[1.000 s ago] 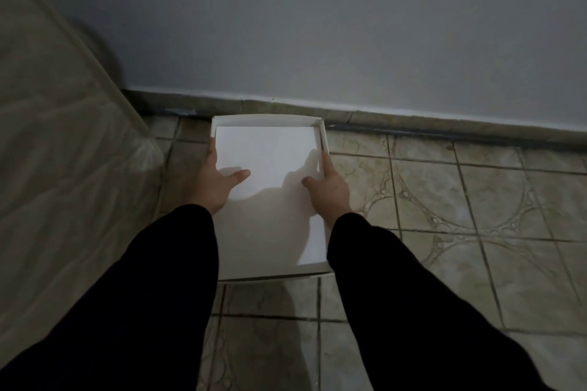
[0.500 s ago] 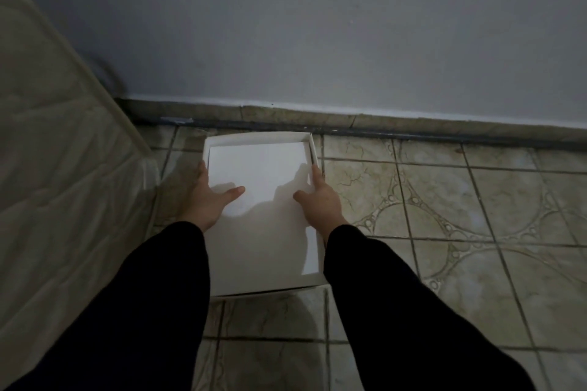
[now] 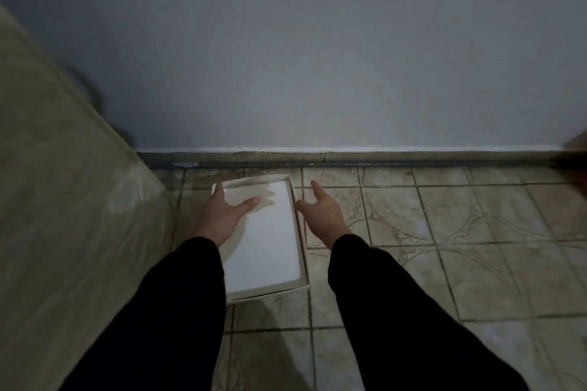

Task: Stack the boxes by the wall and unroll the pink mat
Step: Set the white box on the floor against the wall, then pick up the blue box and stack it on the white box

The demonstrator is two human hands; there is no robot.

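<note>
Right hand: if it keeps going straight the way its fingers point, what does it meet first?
Probably the baseboard at the foot of the wall. The right hand is open beside the white box, with only bare floor tiles ahead; its height is unclear.

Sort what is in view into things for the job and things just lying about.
For the job: shallow white cardboard box; left hand; right hand; grey painted wall.
Lying about: plastic-wrapped pale mattress; patterned beige floor tiles.

white box (image 3: 265,238) | shallow, rectangular, open-topped with low rim, pale flat inside | lies flat on the tiled floor, far short end near the wall's skirting, apparently not touching it | long axis runs away from the wall, slightly skewed
</note>
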